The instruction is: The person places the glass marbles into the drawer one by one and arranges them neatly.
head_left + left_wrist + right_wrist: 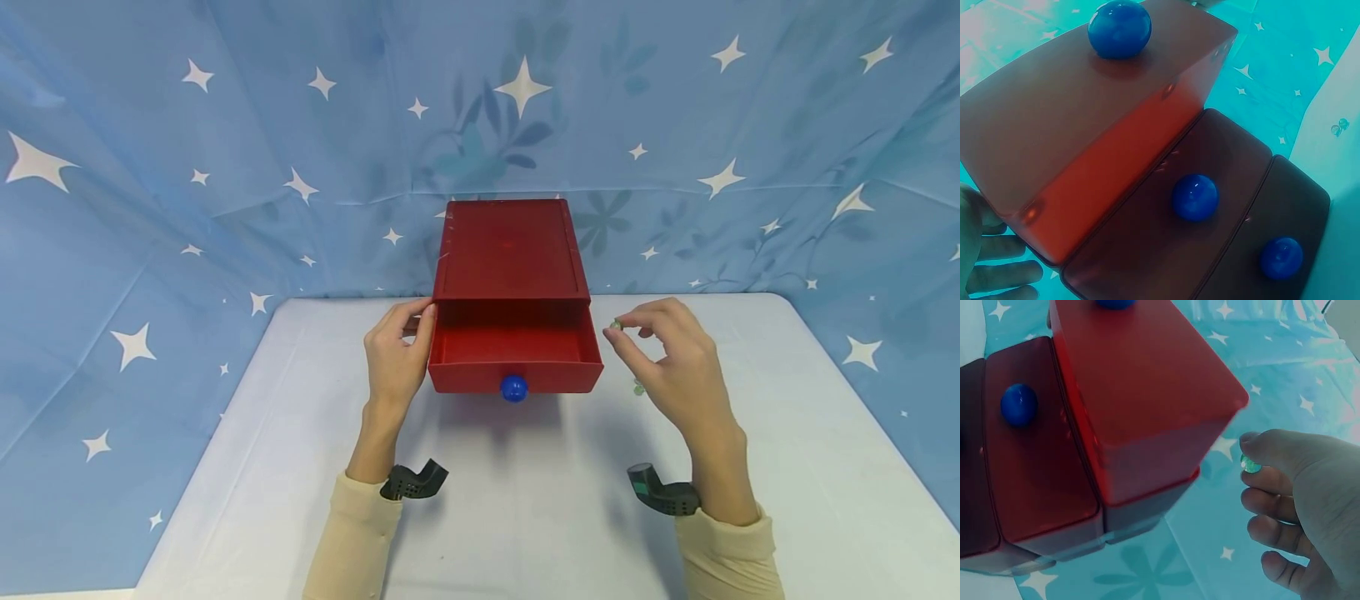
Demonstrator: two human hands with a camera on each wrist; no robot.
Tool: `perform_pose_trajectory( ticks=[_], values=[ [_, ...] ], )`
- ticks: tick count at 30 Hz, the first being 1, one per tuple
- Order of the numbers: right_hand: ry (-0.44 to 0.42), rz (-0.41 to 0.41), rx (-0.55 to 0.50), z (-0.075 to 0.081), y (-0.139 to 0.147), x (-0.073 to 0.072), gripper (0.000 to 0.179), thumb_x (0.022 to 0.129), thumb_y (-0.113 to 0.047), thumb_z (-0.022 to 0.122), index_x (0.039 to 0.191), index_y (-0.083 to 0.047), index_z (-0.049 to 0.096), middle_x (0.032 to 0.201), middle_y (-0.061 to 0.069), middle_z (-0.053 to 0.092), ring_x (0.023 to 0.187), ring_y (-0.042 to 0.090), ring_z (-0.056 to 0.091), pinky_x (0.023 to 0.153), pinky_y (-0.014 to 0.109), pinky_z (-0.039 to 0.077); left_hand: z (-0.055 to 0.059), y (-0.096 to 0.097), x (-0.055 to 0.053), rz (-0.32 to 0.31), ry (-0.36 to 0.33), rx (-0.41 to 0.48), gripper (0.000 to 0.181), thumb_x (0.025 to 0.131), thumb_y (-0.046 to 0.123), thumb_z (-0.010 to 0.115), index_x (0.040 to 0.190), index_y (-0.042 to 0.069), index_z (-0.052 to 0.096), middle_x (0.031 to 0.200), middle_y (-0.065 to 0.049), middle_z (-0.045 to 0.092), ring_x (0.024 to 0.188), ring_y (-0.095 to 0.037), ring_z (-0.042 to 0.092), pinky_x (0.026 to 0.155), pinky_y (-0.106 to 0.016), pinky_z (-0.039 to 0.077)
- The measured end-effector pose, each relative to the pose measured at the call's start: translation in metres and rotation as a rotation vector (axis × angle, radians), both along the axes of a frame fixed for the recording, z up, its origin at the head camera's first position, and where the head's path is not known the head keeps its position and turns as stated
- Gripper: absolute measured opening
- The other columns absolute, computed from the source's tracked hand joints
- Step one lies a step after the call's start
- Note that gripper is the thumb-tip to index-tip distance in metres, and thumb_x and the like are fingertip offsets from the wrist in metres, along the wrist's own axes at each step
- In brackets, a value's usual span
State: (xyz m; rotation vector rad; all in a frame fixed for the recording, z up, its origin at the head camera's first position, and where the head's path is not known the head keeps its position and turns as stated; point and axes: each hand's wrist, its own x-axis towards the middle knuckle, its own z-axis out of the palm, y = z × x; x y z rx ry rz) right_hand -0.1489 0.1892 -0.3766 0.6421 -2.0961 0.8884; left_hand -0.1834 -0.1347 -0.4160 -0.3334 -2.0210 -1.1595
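A red drawer cabinet (510,250) stands upright, its top drawer (468,378) pulled out with a bare floor showing. A round blue knob (514,388) is on the drawer front. My left hand (396,354) touches the cabinet's left side near the front corner, fingers fairly straight in the left wrist view. To the right of the drawer, my right hand (678,362) pinches a small clear green glass bead (1250,464) between thumb and index finger, apart from the cabinet. The other right fingers are loosely bent.
A couple more greenish glass beads (639,388) lie on the white table (510,517), right of the cabinet. Two lower drawers with blue knobs (1195,197) are closed. Behind hangs a blue cloth (300,125) with white stars.
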Motion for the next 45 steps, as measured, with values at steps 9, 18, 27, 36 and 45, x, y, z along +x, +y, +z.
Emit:
perform_pose_trajectory(
  ticks=[9,18,27,36,45],
  values=[
    [-0.001,0.044,0.054,0.001,-0.011,0.003,0.025,0.076,-0.001,0.083,0.098,0.000,0.073,0.099,0.012,0.067,0.094,0.022,0.062,0.080,0.013,0.045,0.000,0.000,0.000,0.002,0.006,-0.001,0.020,0.098,0.018,0.065,0.108,0.004,0.076,0.100,-0.011,0.076,0.076,-0.021,0.073,0.073,-0.028,0.063],
    [-0.076,0.056,0.130,-0.001,-0.012,0.004,0.024,0.079,-0.005,0.083,0.100,-0.004,0.073,0.102,0.008,0.066,0.090,0.018,0.060,0.081,0.010,0.044,0.001,0.000,0.000,0.002,0.018,0.003,0.019,0.097,0.017,0.065,0.107,0.004,0.076,0.098,-0.011,0.076,0.075,-0.022,0.073,0.071,-0.030,0.063],
    [-0.104,0.058,0.147,-0.001,-0.011,0.004,0.026,0.078,-0.005,0.084,0.102,-0.004,0.074,0.102,0.007,0.067,0.095,0.016,0.062,0.076,0.009,0.044,0.000,0.000,0.000,0.005,0.018,-0.005,0.019,0.097,0.017,0.066,0.107,0.004,0.076,0.099,-0.011,0.076,0.075,-0.022,0.073,0.072,-0.032,0.063],
    [-0.116,0.061,0.159,0.001,-0.011,0.005,0.025,0.079,-0.006,0.083,0.103,-0.004,0.074,0.103,0.007,0.067,0.096,0.016,0.062,0.078,0.009,0.044,0.002,0.000,0.000,0.005,0.018,0.002,0.019,0.097,0.017,0.065,0.106,0.004,0.076,0.098,-0.011,0.076,0.075,-0.022,0.073,0.070,-0.034,0.063],
    [-0.121,0.052,0.162,0.001,-0.010,0.006,0.024,0.080,-0.006,0.082,0.102,-0.004,0.074,0.103,0.007,0.067,0.096,0.017,0.062,0.078,0.011,0.045,0.001,0.000,0.001,0.002,0.012,0.003,0.020,0.097,0.017,0.065,0.107,0.004,0.076,0.099,-0.011,0.076,0.076,-0.022,0.073,0.072,-0.031,0.063]
  ],
)
